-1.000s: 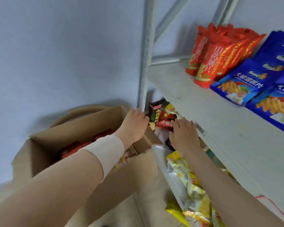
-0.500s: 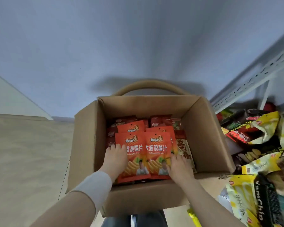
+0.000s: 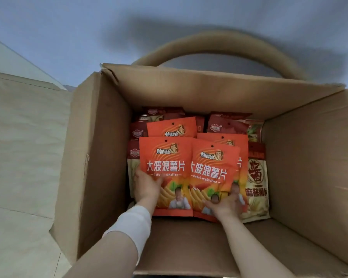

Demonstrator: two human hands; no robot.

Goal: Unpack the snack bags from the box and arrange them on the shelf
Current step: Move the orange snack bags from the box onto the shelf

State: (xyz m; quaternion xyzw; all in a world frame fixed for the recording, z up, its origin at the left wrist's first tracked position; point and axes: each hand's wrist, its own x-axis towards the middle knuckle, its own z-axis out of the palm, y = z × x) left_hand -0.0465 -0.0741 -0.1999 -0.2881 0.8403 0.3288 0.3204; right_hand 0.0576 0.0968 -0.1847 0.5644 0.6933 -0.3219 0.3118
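A: Under your left hand (image 3: 147, 187), what changed?
B: I've moved both hands from shelf to box (image 3: 100, 157). It pinches the left orange bag (image 3: 165, 157); my right hand (image 3: 223, 205) grips the right orange bag (image 3: 213, 167) beside it. Next pair looks ready to lift.

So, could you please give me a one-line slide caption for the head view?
Left hand holds the left orange bag, right hand the right orange bag, in the open box.
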